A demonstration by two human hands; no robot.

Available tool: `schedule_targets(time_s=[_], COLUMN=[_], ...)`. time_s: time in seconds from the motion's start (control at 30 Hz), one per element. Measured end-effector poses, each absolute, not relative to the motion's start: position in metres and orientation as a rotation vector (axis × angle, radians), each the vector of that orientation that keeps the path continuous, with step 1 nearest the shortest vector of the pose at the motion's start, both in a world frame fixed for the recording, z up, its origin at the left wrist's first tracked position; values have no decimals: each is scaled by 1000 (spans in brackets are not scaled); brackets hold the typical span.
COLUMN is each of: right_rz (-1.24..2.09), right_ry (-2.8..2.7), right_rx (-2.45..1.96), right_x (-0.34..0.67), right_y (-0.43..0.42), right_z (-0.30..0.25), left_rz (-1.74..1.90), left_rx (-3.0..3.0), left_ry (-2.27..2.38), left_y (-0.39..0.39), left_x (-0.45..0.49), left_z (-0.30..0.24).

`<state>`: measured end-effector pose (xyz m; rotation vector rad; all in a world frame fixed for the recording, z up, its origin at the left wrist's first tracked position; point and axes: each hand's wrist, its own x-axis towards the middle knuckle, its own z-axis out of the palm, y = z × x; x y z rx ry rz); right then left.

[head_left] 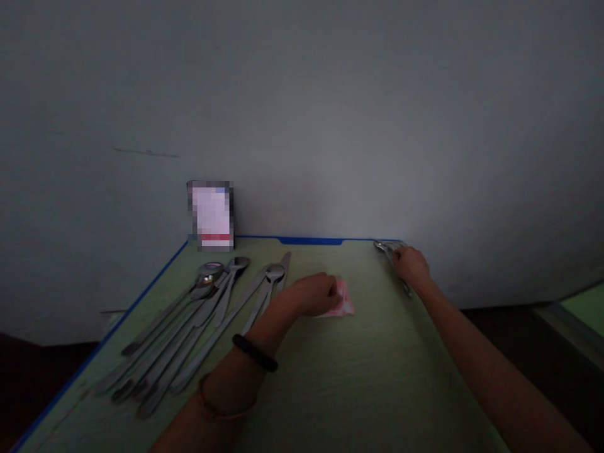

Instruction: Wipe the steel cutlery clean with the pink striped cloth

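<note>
My left hand (317, 293) is curled closed over the left part of a pink-and-white packet (346, 301) that lies flat on the table; its fingertips are mostly hidden. Close to the table's far right corner, my right hand (413, 267) has its fingers closed at a spoon (379, 245), whose handle slants down toward me. Other thin metal cutlery shows beside that spoon, partly covered by the hand. Left of my left forearm lies a spread of metal spoons (238, 264) and knives (226, 330), some overlapping. One more spoon (275, 272) rests near my left wrist.
A pale green table (358, 384) with a blue edge (311, 241) stands against a grey wall (321, 113). At the back left, an upright device with a blurred bright screen (212, 215) leans on the wall. The room is dim.
</note>
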<state>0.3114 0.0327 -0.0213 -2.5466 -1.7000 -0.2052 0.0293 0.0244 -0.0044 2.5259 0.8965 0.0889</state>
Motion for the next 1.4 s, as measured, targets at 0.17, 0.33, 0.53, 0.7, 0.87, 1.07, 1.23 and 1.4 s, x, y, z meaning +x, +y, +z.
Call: schedule_targets(time_s=[0.17, 0.33, 0.53, 0.7, 0.87, 1.07, 1.23, 1.4], right_rz=[-165, -196, -160, -114, -86, -117, -176, -219], right_ry=[-1671, -1556, -1524, -1541, -1553, -1577, -1581, -1616], right_rx=[-2574, -2653, -2697, -2700, -2703, -2692, -2695, -2676], right_x=[311, 310, 306, 307, 308, 305, 302, 300], right_y=[32, 29, 33, 35, 37, 42, 46, 47], right_z=[-23, -21, -23, -24, -25, -22, -24, -26], left_rz=[73, 81, 72, 68, 81, 76, 66, 63], left_rx=[2507, 2502, 2497, 2490, 2491, 2488, 2477, 2475], left_ry=[861, 829, 824, 842, 850, 839, 847, 841], left_y=[28, 29, 28, 27, 28, 28, 28, 28], left_x=[29, 29, 29, 29, 29, 28, 29, 29], left_z=[-6, -8, -6, -4, -5, -5, -4, -5])
